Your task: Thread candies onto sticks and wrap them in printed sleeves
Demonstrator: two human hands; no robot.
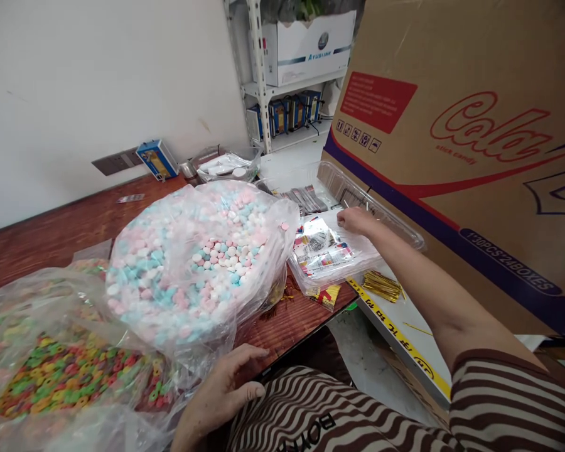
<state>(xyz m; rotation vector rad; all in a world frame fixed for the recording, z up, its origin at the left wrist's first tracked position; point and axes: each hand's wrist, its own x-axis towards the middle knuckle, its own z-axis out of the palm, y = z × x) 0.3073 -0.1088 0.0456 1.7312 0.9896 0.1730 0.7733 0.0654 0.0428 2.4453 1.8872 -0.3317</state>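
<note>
Seems early, nothing visibly finished: candy bag (193, 257) well filled left of clear tray (321, 281), right hand (355, 221) by packets (317, 242) inside it, fingers bent, can't tell on what, left hand (230, 386) front-left of it, fingers loose, empty.

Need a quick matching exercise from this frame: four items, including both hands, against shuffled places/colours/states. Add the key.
Column 1
1. Right hand
2. Left hand
3. Gold strips
4. Ring-shaped pieces

Column 2
A. Mixed green, yellow, orange and red
B. On a white surface, below the forearm
C. At the clear plastic tray
D. By the near edge of the table, thumb and fingers apart

Pairs: 1-C, 2-D, 3-B, 4-A
</note>
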